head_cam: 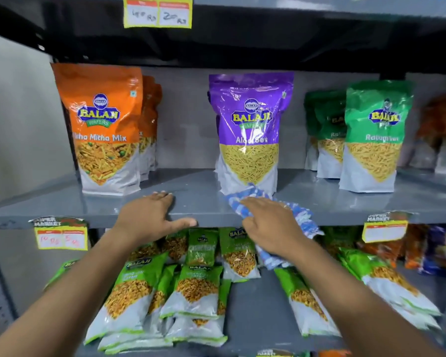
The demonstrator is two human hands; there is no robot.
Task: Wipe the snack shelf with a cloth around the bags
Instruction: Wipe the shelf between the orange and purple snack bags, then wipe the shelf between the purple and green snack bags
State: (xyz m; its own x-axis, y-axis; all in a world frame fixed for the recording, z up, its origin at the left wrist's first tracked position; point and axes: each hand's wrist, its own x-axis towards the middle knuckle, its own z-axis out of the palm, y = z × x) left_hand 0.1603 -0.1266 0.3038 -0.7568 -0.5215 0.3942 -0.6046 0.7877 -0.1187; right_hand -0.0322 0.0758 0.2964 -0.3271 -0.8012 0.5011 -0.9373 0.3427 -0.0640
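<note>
Grey painted metal shelving, smooth and faintly glossy, set against a pale wall.

On the snack shelf (204, 199), at its front lip: right hand (271, 225) pressed palm-down, fingers fairly close together, over a blue-and-white checked cloth (301, 215). Cloth soft and bunched under the palm, one end trailing off the edge toward the tier below. Left hand (147, 217) empty and spread wide, fingertips on the shelf top, thumb along the front edge, seemingly bracing.

Probably mid-wipe at the foot of the purple bag (250, 130); cloth touching its base or just short of it, hard to say which.

To do this step well:
- Gather the dangling end into the palm so as not to drag it across the small green packets (198, 287) lying below.
- Press flat and sweep sideways along the bare strip in front, then curve around the pouch's base rather than into it.
- Go lightly near the base: a tall, upright pouch of thin, crinkly, shiny film, likely to tip or slide on slick metal.
- Use the free hand to steady a bag if needed.

Further out: orange bag (101, 124) to the left, with more of the same behind; green bags (376, 135) to the right, well apart from the purple one. All flat-bottomed, white at the base, with clear windows onto the snacks. Broad open gaps between groups, easy to reach toward the back. Yellow paper price tags (61, 237) stuck to the front edge, curling at the corners; better avoided with the cloth.
</note>
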